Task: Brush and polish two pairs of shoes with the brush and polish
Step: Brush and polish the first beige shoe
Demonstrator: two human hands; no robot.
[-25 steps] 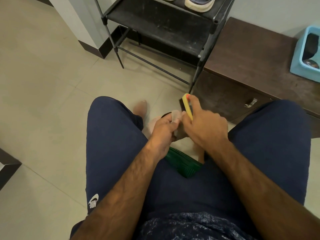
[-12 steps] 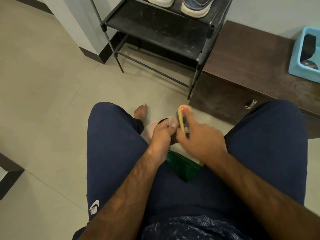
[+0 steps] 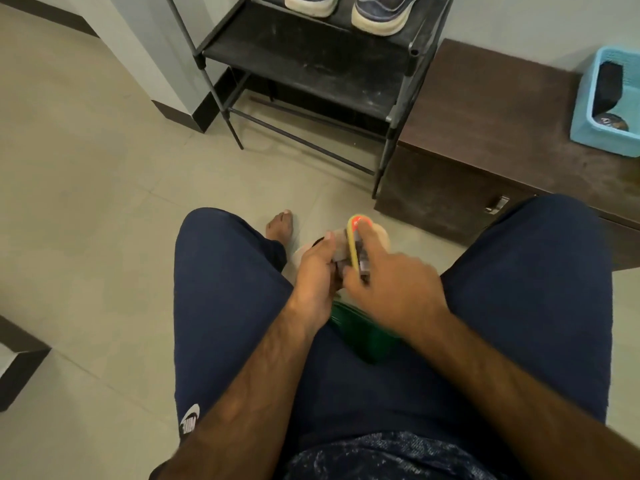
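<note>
I sit with my knees apart and a pale shoe (image 3: pixel 379 237) held low between them. My left hand (image 3: pixel 317 271) grips the shoe from its left side. My right hand (image 3: pixel 388 282) is closed on a yellow-backed brush (image 3: pixel 355 242) with a red mark at its tip, its bristles against the shoe. Most of the shoe is hidden by both hands. A pair of dark blue shoes (image 3: pixel 377 12) with white soles stands on the black rack (image 3: pixel 311 64). A round polish tin (image 3: pixel 609 121) lies in the light blue basket (image 3: pixel 585 98).
A dark wooden cabinet (image 3: pixel 485 133) stands to the right of the rack, carrying the basket. A green object (image 3: pixel 360 337) lies under my forearms on the seat edge. My bare foot (image 3: pixel 280 225) rests on the tiled floor. A dark furniture corner (image 3: pixel 17 358) juts in at left.
The brush has stroked back along the shoe toward me and forward again; my right hand shifted slightly. My head tilted up, bringing more of the rack into view.
</note>
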